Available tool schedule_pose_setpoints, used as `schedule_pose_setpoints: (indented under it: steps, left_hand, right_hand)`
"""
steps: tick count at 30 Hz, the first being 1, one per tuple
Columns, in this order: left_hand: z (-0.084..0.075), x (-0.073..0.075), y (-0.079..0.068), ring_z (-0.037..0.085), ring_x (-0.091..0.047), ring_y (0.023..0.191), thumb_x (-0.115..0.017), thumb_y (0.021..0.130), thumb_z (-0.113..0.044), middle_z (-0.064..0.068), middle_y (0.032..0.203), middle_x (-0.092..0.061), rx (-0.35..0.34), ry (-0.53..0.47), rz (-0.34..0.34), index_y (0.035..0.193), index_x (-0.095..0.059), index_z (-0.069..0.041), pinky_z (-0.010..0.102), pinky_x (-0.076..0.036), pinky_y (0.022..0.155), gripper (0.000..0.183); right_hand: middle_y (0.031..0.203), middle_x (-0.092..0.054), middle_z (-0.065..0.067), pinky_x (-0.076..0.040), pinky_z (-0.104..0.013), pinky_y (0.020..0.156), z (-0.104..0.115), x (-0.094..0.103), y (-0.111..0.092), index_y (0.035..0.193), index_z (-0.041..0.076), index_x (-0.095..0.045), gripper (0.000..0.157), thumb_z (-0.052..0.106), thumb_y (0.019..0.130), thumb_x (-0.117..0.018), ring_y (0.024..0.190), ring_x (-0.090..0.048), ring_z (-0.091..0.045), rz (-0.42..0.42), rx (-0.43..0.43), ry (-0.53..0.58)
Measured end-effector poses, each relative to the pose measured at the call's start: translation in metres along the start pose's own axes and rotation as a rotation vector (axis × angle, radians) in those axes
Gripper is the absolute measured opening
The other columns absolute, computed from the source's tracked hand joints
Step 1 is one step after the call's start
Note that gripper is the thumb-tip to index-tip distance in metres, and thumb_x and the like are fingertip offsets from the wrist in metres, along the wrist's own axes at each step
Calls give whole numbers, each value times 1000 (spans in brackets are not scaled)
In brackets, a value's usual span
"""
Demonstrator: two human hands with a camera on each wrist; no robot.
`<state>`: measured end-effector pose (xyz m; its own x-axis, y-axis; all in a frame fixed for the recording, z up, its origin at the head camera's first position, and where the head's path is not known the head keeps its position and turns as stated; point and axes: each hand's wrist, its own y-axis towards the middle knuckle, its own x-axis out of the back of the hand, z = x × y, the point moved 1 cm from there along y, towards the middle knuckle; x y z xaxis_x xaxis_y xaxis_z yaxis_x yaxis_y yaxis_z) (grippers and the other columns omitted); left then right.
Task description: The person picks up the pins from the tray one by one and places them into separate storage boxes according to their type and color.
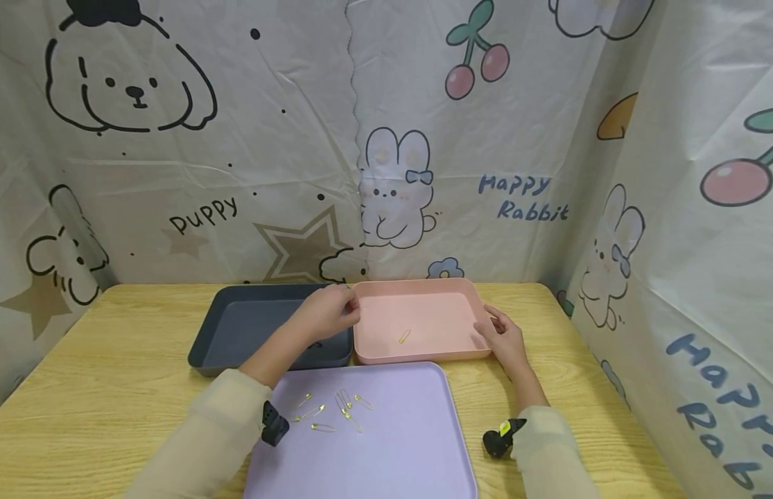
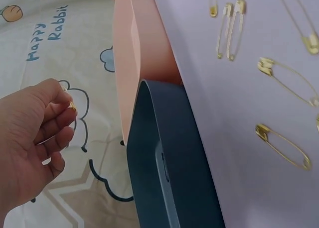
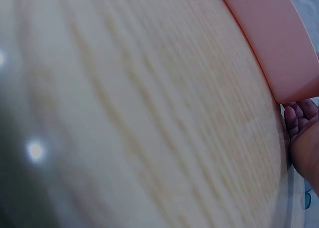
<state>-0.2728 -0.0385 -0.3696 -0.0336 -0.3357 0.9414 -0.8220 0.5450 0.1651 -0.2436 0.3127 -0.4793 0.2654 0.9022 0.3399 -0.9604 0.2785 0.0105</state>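
Over the seam between the dark blue tray (image 1: 236, 326) and the pink tray (image 1: 436, 315), my left hand (image 1: 326, 310) pinches a gold safety pin (image 2: 73, 106) between thumb and fingertips; most of the pin is hidden. My right hand (image 1: 506, 339) holds the right wall of the pink tray, thumb over the rim and fingers outside. One gold safety pin (image 1: 404, 336) lies in the pink tray. On the lilac tray (image 1: 398, 450), nearer to me, several gold safety pins (image 2: 283, 146) lie scattered near its far left part.
Both deeper trays stand side by side at the back of the wooden table (image 1: 130, 360). Something small and dark (image 1: 315, 344) lies in the dark blue tray, partly behind my left wrist. A printed cloth (image 1: 286, 159) hangs behind and at both sides.
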Motion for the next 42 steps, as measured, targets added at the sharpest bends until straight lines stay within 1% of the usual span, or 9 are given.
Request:
schedule_pose_setpoints:
  steps: [5,8,15,25,31,36,42]
  left_hand:
    - [-5,-3,8,12,-50,72,-57,85,-17,-2,80,-59,-8,2,-6,79,-62,-14,29,-44,67,8]
    - [-9,-6,13,13,-50,73,-57,85,-18,-2,82,-59,-12,3,-13,79,-61,-14,30,-45,69,8]
    - [-12,-12,26,14,-49,74,-57,86,-19,-3,80,-58,13,14,-17,79,-61,-15,30,-44,70,9]
    - [-16,-22,38,13,-49,73,-57,86,-20,-2,81,-58,60,3,-8,79,-61,-14,29,-44,69,10]
    - [-16,-33,43,13,-51,74,-59,85,-19,-1,82,-59,94,-29,-24,79,-62,-13,29,-46,70,9]
    - [-17,-41,45,13,-52,74,-59,85,-18,-2,83,-60,132,-91,-18,81,-62,-13,28,-46,69,7]
    - [-18,-47,48,13,-51,74,-58,86,-17,-1,83,-60,151,-123,-36,80,-61,-13,28,-45,69,7]
  right_hand:
    - [135,-49,-17,-37,-5,76,-1,0,0,140,14,-43,56,26,89,-62,122,-46,-25,0,15,-2]
    - [136,-48,-17,-37,-5,77,-1,1,0,140,15,-43,56,26,89,-62,124,-45,-25,-1,9,-1]
    - [137,-47,-14,-37,-5,76,1,1,0,141,17,-42,57,28,89,-62,124,-44,-24,-3,-15,-12]
    - [137,-48,-15,-38,-7,79,0,1,0,141,16,-42,57,29,89,-62,124,-45,-24,-3,3,-18]
    - [135,-49,-16,-38,-5,76,2,1,-1,141,15,-42,57,29,89,-62,122,-46,-24,-6,0,-8]
    - [134,-49,-18,-38,-4,75,3,1,-2,140,14,-43,56,28,89,-62,122,-46,-26,-5,11,3]
    - [135,-48,-16,-39,-4,75,1,1,-1,140,16,-42,57,29,89,-62,122,-46,-24,4,8,5]
